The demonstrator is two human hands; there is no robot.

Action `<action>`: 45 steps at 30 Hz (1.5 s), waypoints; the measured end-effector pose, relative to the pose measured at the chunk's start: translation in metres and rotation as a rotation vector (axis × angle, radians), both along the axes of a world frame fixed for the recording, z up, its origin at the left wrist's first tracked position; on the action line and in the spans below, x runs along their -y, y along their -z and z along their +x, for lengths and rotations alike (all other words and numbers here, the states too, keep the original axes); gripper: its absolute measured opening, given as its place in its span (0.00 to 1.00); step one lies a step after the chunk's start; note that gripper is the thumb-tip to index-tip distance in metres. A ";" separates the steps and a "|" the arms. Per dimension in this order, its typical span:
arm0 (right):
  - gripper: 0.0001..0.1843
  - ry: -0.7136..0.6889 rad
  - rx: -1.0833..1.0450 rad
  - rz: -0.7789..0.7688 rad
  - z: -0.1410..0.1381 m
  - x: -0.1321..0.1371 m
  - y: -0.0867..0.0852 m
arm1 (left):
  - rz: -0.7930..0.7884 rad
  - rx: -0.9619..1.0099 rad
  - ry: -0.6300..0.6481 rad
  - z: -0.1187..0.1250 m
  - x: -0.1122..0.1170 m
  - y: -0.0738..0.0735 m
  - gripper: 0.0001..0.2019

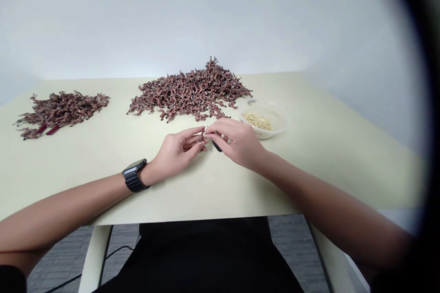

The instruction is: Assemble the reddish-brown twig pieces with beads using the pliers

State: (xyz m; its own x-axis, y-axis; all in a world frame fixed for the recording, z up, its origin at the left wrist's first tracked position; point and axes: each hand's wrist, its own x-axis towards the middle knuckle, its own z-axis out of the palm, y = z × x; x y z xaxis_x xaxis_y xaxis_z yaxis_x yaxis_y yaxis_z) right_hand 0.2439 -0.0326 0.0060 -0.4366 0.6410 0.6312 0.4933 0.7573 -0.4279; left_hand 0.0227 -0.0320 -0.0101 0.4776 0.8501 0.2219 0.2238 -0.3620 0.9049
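My left hand (177, 149) and my right hand (237, 142) meet above the middle of the pale table (319, 165). Their fingertips come together around a tiny pale piece (205, 134), too small to identify. A short black tool or handle (216, 147) sticks out from under my right fingers and seems held there. A large heap of dried reddish-brown plant sprigs (189, 91) lies just beyond my hands. A clear bowl (263, 124) of pale seeds stands beyond my right hand.
A smaller heap of the same sprigs (62, 113) lies at the table's left, with some red stems. The near table edge runs in front of my body, and the wall rises behind the far edge. A cable crosses the floor below.
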 end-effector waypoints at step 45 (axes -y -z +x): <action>0.08 -0.015 -0.112 -0.284 -0.005 0.003 0.001 | 0.283 -0.182 -0.015 -0.003 0.003 0.001 0.26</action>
